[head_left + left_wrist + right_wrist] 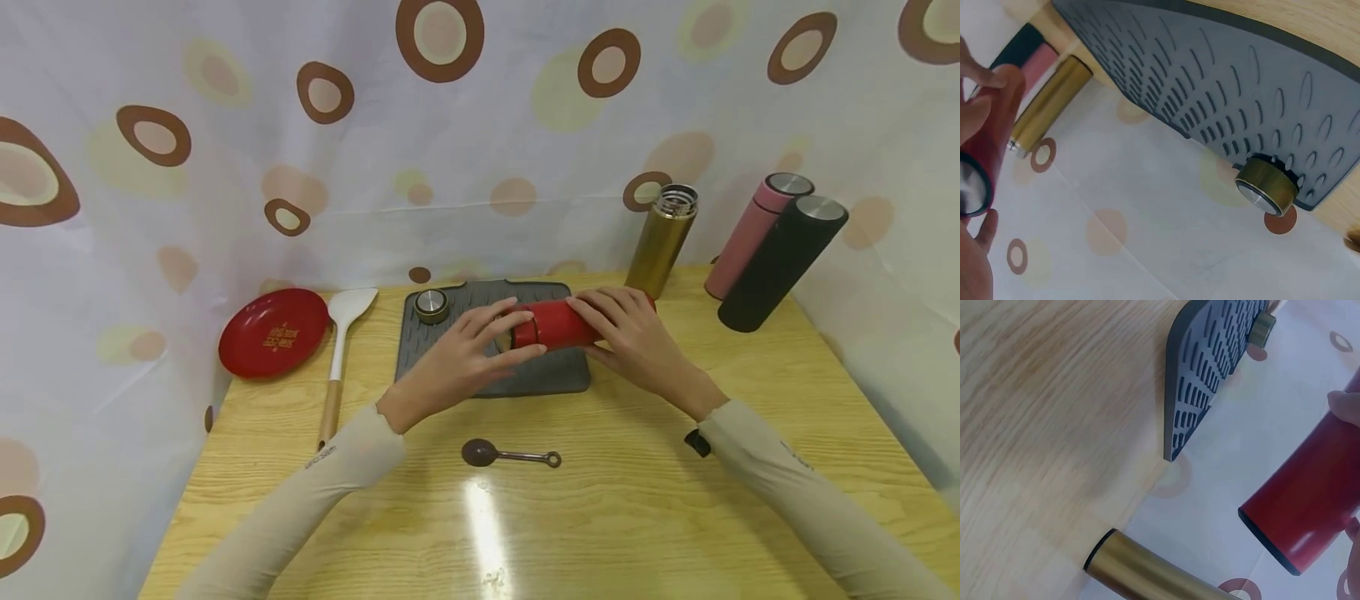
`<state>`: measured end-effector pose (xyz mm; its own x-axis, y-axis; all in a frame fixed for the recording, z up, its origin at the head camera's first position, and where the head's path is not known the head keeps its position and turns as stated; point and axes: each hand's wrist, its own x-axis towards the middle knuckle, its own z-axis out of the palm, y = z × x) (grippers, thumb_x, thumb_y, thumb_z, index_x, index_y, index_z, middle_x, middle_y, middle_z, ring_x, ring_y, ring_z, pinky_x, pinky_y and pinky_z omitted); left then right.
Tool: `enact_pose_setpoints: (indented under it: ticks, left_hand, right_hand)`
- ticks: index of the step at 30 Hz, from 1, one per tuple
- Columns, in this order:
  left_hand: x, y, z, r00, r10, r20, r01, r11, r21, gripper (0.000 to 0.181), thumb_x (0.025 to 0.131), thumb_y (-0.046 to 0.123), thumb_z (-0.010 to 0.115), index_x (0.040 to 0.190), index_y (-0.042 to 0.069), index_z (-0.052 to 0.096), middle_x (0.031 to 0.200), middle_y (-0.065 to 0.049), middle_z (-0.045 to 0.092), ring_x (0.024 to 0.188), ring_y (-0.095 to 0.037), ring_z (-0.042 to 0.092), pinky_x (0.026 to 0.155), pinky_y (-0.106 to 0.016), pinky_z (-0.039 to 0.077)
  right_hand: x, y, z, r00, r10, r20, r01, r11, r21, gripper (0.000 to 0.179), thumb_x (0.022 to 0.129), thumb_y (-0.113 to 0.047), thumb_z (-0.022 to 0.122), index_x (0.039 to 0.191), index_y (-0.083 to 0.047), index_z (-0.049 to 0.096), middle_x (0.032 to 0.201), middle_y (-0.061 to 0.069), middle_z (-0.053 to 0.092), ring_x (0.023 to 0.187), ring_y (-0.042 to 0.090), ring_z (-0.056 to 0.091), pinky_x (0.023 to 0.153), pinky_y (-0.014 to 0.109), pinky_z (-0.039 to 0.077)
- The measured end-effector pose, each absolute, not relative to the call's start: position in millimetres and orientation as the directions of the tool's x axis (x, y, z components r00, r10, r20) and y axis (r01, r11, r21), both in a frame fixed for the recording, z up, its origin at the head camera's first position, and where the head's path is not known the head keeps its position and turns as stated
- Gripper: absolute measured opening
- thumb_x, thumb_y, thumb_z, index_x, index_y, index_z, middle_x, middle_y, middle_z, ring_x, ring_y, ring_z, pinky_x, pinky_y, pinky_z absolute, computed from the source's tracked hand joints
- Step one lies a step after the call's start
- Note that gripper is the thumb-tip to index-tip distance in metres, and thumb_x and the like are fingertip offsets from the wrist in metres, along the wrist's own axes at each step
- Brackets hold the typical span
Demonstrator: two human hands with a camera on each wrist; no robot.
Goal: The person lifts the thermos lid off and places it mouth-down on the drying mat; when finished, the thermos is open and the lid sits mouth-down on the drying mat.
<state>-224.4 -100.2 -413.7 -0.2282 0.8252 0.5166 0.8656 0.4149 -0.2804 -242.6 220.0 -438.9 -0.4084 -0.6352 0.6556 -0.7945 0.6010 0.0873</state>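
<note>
A red thermos flask (558, 323) is held on its side above the dark grey ribbed mat (551, 382). My left hand (461, 350) grips its lid end with thumb and fingers. Around the body of the flask curls my right hand (637, 337). The silver top of the red lid (971, 187) shows in the left wrist view, and the flask's black-rimmed base in the right wrist view. On the mat's far left corner stands a small gold lid (431, 307). A gold thermos flask (662, 242) without a lid stands upright behind my right hand.
A pink flask (753, 237) and a black flask (780, 267) stand at the back right. To the left lie a red plate (251, 342) and a white spatula (339, 342) with a wooden handle. A brown spoon (480, 452) lies nearer me on the wooden table (600, 525).
</note>
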Motion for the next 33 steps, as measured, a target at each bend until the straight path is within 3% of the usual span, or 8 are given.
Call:
enact_pose_setpoints:
  ticks: [7, 11, 17, 21, 24, 28, 31, 33]
  left_hand:
    - [-222.1, -96.8, -417.0, -0.243, 0.776, 0.582, 0.907, 0.395, -0.148, 0.062, 0.091, 0.000, 0.080, 0.146, 0.020, 0.057, 0.154, -0.013, 0.049, 0.147, -0.034, 0.045, 0.111, -0.042, 0.051]
    - [-215.6, -89.2, -414.4, -0.374, 0.685, 0.625, 0.902, 0.424, 0.076, 0.063, 0.090, 0.011, 0.085, 0.144, 0.012, 0.054, 0.147, -0.017, 0.053, 0.132, -0.031, 0.060, 0.105, -0.035, 0.055]
    - [-204.0, -74.0, -410.9, -0.606, 0.521, 0.602, 0.793, 0.461, 0.398, 0.063, 0.090, 0.028, 0.086, 0.140, 0.005, 0.054, 0.117, -0.014, 0.059, 0.082, -0.019, 0.063, 0.069, -0.031, 0.059]
    - [-202.2, -70.3, -408.1, -0.656, 0.474, 0.587, 0.748, 0.511, 0.424, 0.072, 0.088, 0.033, 0.087, 0.145, 0.007, 0.051, 0.126, -0.015, 0.061, 0.096, -0.025, 0.068, 0.076, -0.040, 0.062]
    - [-203.9, -73.3, -406.9, -0.582, 0.525, 0.621, 0.790, 0.547, 0.278, 0.093, 0.081, 0.045, 0.091, 0.154, 0.014, 0.041, 0.150, -0.020, 0.048, 0.132, -0.037, 0.058, 0.100, -0.051, 0.056]
    - [-210.5, -82.3, -407.4, -0.336, 0.696, 0.635, 0.867, 0.492, -0.080, 0.104, 0.078, 0.049, 0.092, 0.159, 0.029, 0.030, 0.163, -0.021, 0.031, 0.153, -0.048, 0.032, 0.120, -0.059, 0.037]
    - [-214.8, -89.2, -409.7, -0.204, 0.791, 0.576, 0.850, 0.436, -0.297, 0.093, 0.087, 0.030, 0.089, 0.159, 0.032, 0.031, 0.163, -0.017, 0.033, 0.155, -0.045, 0.030, 0.123, -0.051, 0.036]
    - [-216.2, -91.9, -411.3, -0.184, 0.823, 0.537, 0.838, 0.417, -0.352, 0.085, 0.090, 0.015, 0.085, 0.159, 0.029, 0.036, 0.163, -0.015, 0.034, 0.155, -0.041, 0.031, 0.120, -0.045, 0.041]
  right_hand:
    - [-239.7, 222.1, -436.5, -0.394, -0.641, 0.659, -0.798, 0.594, 0.101, 0.097, 0.065, -0.012, 0.101, 0.149, -0.003, 0.054, 0.137, 0.023, 0.063, 0.121, 0.043, 0.058, 0.099, 0.063, 0.050]
    - [-237.9, 223.9, -439.4, -0.399, -0.640, 0.657, -0.801, 0.591, 0.089, 0.097, 0.065, -0.011, 0.101, 0.149, -0.003, 0.054, 0.138, 0.022, 0.063, 0.122, 0.042, 0.058, 0.099, 0.062, 0.050]
    - [-236.3, 224.9, -443.8, -0.378, -0.633, 0.676, -0.811, 0.579, 0.089, 0.099, 0.061, -0.007, 0.103, 0.148, -0.002, 0.056, 0.136, 0.024, 0.064, 0.118, 0.044, 0.061, 0.095, 0.062, 0.051]
    - [-235.8, 224.9, -444.5, -0.376, -0.630, 0.680, -0.812, 0.578, 0.087, 0.099, 0.061, -0.007, 0.103, 0.147, 0.000, 0.056, 0.134, 0.024, 0.064, 0.116, 0.044, 0.061, 0.095, 0.062, 0.051]
    - [-235.9, 226.1, -441.0, -0.383, -0.629, 0.676, -0.809, 0.582, 0.083, 0.097, 0.063, -0.008, 0.102, 0.147, 0.001, 0.055, 0.133, 0.024, 0.064, 0.116, 0.044, 0.061, 0.095, 0.062, 0.050]
    - [-235.9, 229.8, -434.5, -0.406, -0.620, 0.672, -0.800, 0.596, 0.066, 0.094, 0.064, -0.008, 0.101, 0.146, 0.002, 0.055, 0.133, 0.025, 0.064, 0.116, 0.044, 0.061, 0.096, 0.062, 0.050]
    - [-235.6, 232.3, -432.6, -0.409, -0.623, 0.667, -0.799, 0.597, 0.068, 0.094, 0.064, -0.008, 0.101, 0.145, 0.001, 0.056, 0.134, 0.024, 0.064, 0.116, 0.044, 0.061, 0.097, 0.063, 0.050]
    - [-235.7, 233.0, -432.8, -0.400, -0.635, 0.661, -0.806, 0.587, 0.077, 0.095, 0.063, -0.009, 0.102, 0.146, 0.000, 0.056, 0.134, 0.024, 0.065, 0.116, 0.044, 0.061, 0.096, 0.062, 0.051]
